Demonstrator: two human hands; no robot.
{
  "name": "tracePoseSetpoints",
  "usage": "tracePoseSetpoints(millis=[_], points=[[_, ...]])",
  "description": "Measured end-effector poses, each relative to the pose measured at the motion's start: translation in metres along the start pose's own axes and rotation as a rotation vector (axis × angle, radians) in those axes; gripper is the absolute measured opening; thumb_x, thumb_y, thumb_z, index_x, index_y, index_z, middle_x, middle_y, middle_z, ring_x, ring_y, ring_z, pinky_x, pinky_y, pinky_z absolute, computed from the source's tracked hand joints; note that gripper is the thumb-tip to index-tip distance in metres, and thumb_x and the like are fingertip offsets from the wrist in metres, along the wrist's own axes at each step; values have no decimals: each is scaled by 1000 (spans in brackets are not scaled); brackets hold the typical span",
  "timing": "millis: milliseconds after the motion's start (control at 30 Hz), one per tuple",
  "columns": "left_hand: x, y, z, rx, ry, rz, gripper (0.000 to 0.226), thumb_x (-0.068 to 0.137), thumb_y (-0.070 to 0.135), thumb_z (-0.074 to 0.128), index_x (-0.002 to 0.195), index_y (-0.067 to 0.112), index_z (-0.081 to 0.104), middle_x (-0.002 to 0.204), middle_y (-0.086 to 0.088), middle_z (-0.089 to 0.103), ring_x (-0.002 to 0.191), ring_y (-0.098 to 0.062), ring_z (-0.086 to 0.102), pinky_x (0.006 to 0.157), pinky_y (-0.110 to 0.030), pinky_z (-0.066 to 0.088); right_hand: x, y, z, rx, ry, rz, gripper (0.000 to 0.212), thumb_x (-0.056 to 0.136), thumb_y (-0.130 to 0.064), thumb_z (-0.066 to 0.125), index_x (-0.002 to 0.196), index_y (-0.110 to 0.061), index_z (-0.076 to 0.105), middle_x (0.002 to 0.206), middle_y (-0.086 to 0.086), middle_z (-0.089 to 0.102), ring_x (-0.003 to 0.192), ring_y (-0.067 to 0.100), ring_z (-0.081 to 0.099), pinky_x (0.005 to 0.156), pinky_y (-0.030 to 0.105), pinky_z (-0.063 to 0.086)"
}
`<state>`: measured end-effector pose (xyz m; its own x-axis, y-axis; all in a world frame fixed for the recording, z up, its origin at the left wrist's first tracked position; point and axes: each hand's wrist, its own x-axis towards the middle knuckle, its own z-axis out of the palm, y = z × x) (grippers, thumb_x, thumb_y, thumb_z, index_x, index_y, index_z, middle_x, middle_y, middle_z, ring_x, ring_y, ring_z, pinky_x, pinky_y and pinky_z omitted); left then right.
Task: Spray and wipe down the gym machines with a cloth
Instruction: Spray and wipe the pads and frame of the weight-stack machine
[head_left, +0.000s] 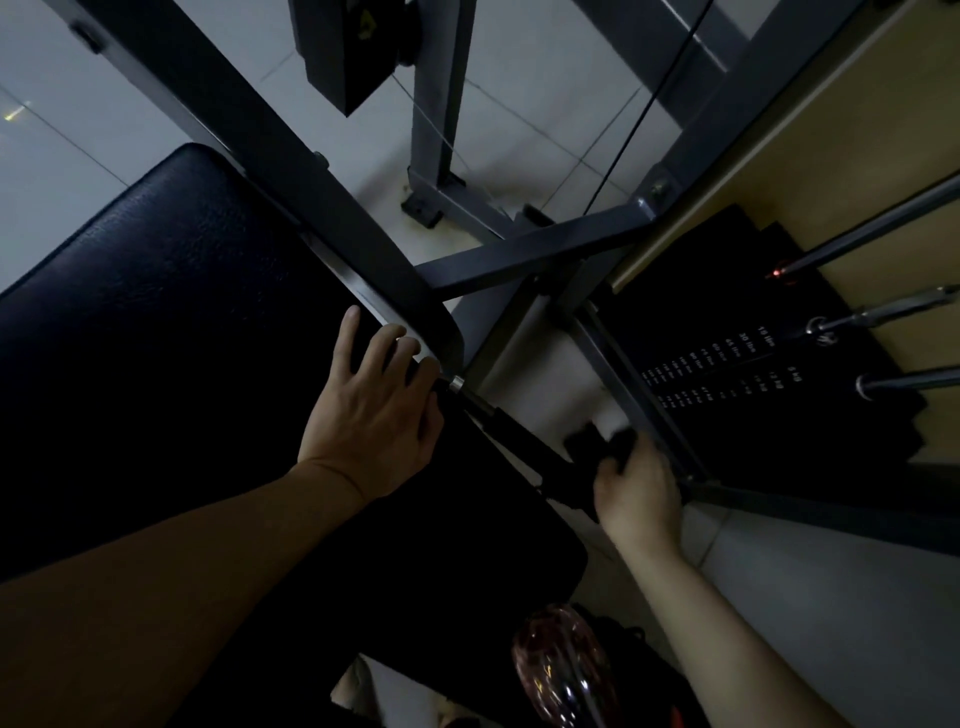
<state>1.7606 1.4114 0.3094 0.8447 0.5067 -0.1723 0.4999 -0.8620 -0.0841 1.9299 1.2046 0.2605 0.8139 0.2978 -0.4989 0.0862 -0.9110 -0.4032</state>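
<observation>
A black padded seat (182, 312), its vinyl finely grained, anchors the dim gym corner. Right of the seat, a black weight stack (675, 312) carries rows of white numerals, and farther right a small red glow (777, 273) shows. Dark grey frame bars (519, 254) cross beyond the seat over white floor tiles (519, 104) lined with grey grout. A black cloth (608, 447) sits just right of the seat, with a tan panel (857, 156) at far right.
</observation>
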Motion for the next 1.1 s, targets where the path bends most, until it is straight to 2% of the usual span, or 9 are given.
tracePoseSetpoints(millis=[67, 133, 200, 267, 367, 600, 767, 967, 1100], points=[[0, 0, 0, 2, -7, 5, 46, 101, 39, 34, 120, 12, 66, 125, -13, 58, 133, -36, 44, 122, -63, 9, 1, 14, 2, 52, -98, 253, 8, 94, -16, 56, 94, -11, 62, 108, 13, 67, 104, 38, 65, 88, 42, 54], [0, -1, 0, 4, -7, 7, 46, 101, 40, 33, 120, 13, 65, 125, -13, 57, 133, -36, 43, 123, -63, 9, 3, 6, 11, 108, -181, 341, 22, 96, -11, 50, 75, -17, 54, 102, 12, 66, 104, 38, 65, 87, 38, 53], [0, -2, 1, 7, -4, 10, 46, 102, 40, 33, 119, 13, 65, 126, -13, 57, 133, -36, 43, 123, -63, 8, 3, -16, 17, 76, -211, 327, 19, 98, -10, 50, 81, -11, 58, 104, 13, 66, 103, 36, 66, 78, 31, 49], [0, -2, 2, 8, -5, 18, 45, 102, 40, 34, 120, 12, 64, 127, -14, 57, 133, -37, 43, 122, -64, 9, 2, -34, 24, 4, -197, 302, 13, 98, -12, 54, 103, -2, 61, 111, 17, 68, 100, 34, 66, 70, 29, 45], [0, -3, 2, 0, -5, 18, 45, 102, 39, 35, 122, 11, 64, 128, -16, 57, 134, -39, 43, 122, -64, 10, -8, -47, 24, -29, -185, 251, 23, 99, -11, 55, 118, 1, 55, 122, 20, 65, 106, 34, 64, 71, 28, 42], [0, 0, -1, 38, -12, 14, 46, 100, 40, 33, 121, 13, 63, 127, -13, 57, 133, -37, 43, 122, -64, 10, -3, -58, 22, -117, -249, 45, 4, 95, -7, 54, 92, -9, 56, 109, 17, 69, 91, 27, 66, 65, 27, 44], [0, 2, 0, 63, -21, 10, 48, 99, 41, 32, 119, 12, 65, 123, -12, 58, 131, -37, 44, 121, -65, 11, -1, -44, 7, -22, -301, 13, 16, 98, -17, 54, 105, -5, 61, 101, 11, 66, 95, 28, 64, 72, 30, 48], [0, 4, -5, 54, -37, -12, 53, 100, 42, 27, 116, 11, 67, 122, -14, 60, 133, -39, 44, 122, -64, 10, 26, 20, -65, -12, -5, 174, 20, 91, -28, 57, 82, -12, 65, 79, 11, 65, 76, 34, 65, 70, 38, 56], [0, 3, -3, 49, -27, -10, 52, 100, 41, 28, 116, 11, 67, 121, -14, 59, 132, -39, 44, 122, -65, 10, 52, 45, -40, -73, 104, 240, 20, 95, -22, 53, 104, -11, 67, 100, 17, 70, 88, 37, 67, 76, 42, 57]])
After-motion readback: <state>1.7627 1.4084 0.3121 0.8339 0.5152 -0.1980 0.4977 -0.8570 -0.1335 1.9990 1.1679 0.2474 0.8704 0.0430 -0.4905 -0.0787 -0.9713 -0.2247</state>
